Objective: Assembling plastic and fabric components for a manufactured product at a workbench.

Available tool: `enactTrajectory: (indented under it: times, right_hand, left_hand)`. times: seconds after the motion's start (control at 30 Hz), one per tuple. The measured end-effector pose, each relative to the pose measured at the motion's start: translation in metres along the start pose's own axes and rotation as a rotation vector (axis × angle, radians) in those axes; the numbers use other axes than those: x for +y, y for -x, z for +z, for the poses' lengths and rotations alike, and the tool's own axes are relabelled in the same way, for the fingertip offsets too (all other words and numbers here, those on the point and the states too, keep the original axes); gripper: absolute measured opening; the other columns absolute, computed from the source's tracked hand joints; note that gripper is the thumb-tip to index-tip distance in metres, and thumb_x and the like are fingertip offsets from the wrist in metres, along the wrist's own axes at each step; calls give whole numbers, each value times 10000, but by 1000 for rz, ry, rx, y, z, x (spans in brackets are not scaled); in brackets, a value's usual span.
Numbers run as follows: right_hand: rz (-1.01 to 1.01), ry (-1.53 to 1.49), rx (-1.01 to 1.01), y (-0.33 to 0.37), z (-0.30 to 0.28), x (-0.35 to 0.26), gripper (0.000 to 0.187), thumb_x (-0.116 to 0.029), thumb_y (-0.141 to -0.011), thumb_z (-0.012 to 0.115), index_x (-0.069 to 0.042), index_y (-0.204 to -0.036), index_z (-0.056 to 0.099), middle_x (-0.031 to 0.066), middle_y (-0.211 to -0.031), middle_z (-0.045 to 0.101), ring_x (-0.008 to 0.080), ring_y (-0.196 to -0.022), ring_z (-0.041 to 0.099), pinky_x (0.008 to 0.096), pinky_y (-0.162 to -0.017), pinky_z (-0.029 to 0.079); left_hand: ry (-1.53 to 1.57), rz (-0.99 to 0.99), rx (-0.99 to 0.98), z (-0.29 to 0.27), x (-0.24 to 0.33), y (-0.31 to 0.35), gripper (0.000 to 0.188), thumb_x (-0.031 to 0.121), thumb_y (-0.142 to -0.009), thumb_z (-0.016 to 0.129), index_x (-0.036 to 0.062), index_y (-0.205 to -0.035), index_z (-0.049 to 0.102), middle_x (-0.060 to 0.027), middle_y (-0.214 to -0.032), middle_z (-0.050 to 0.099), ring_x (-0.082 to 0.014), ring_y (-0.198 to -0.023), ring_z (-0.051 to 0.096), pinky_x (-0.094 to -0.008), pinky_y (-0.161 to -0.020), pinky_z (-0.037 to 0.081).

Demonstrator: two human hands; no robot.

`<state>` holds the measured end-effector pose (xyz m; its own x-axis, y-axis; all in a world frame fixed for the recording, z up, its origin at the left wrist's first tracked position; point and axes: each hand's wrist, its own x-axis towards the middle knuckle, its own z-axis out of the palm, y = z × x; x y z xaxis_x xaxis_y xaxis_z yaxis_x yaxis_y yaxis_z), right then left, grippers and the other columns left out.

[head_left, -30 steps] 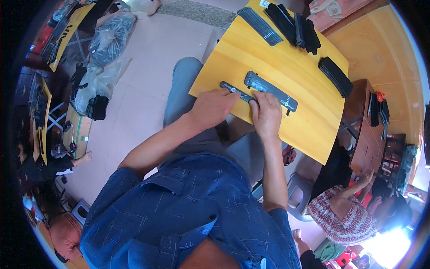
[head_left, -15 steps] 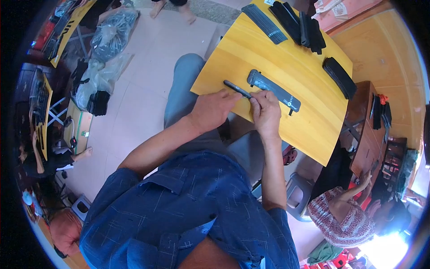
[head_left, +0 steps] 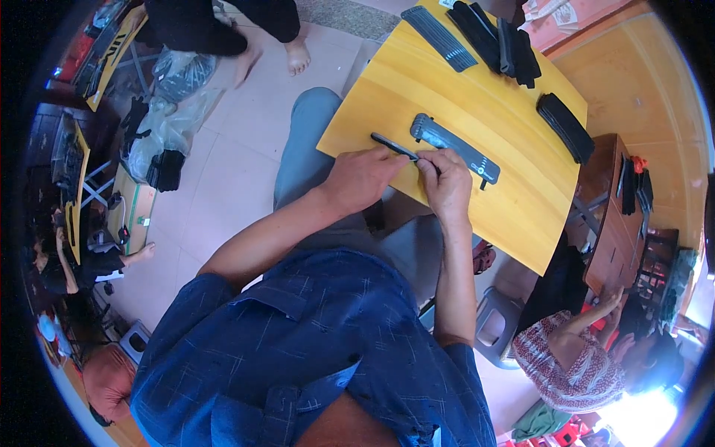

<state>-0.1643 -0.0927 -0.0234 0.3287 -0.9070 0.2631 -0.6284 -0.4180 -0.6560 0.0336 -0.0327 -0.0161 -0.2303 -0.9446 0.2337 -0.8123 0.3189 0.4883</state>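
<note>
Above the near left part of the yellow wooden table (head_left: 514, 216), my two hands meet on a slim dark strip (head_left: 386, 141), its far end sticking out to the upper left. My left hand (head_left: 361, 179) is closed along the strip's near side. With thumb and fingers pinched, my right hand (head_left: 448, 186) grips the strip's near end, largely hidden by the fingers. Just beyond lies a flat dark-grey band (head_left: 454, 149) with pale printing and small black tabs at its ends. It lies slantwise and apart from the strip.
Grey strips (head_left: 438, 37), black bundles (head_left: 506, 48) and a black stack (head_left: 564, 128) lie toward the table's far side. A person's bare foot (head_left: 296, 57) is on the floor at upper left, near clear plastic bags (head_left: 175, 123). Another person (head_left: 570, 357) sits at lower right.
A person's dark-trousered legs have come further into view at the upper left. My hands and the strip have barely shifted; the grey band stays put.
</note>
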Motion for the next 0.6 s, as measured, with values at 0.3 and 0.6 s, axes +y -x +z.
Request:
enactTrajectory:
  times: [0.3,0.6]
  right_hand:
    - [8,-15,-6,0,0,1,120,-161,-892,740,-81,-969,786,118,-913,700,329,-909,675,427,-804,545]
    - [-28,2,-12,0,-1,2,120,-159,-884,737,-80,-960,785,118,-907,694,330,-914,672,428,-807,544]
  left_hand:
    - [-94,50,7,-5,-3,-5,290,157,-927,608,172,-1190,728,-62,-941,676,-276,-873,695,-433,-707,564]
    - [-120,52,-42,-11,0,-17,238,155,-894,615,161,-1076,768,-86,-901,678,-280,-849,717,-443,-656,571]
